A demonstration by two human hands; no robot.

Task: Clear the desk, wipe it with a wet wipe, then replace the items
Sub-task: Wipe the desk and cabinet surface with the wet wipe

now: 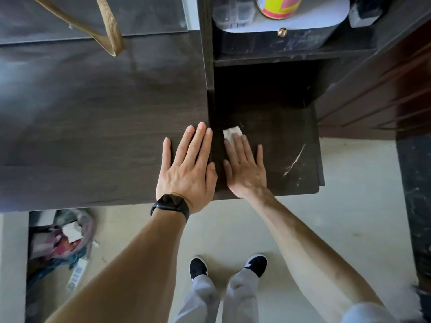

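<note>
The dark wooden desk (93, 127) fills the left and middle of the view. My left hand (187, 171), with a black watch on its wrist, lies flat on the desk top near its front edge, fingers straight. Just right of it, my right hand (245, 166) presses a white wet wipe (231, 132) flat against the lower dark shelf surface (291, 141) inside the desk's side unit. Only the wipe's far end shows beyond my fingertips.
A vertical panel (208, 66) separates the desk top from the shelf unit. Above, a shelf holds a yellow-and-pink can (278, 7) and clear containers (229, 12). A tan strap (109, 26) hangs over the desk. A full bin bag (63, 238) and a power strip (77, 273) lie on the floor.
</note>
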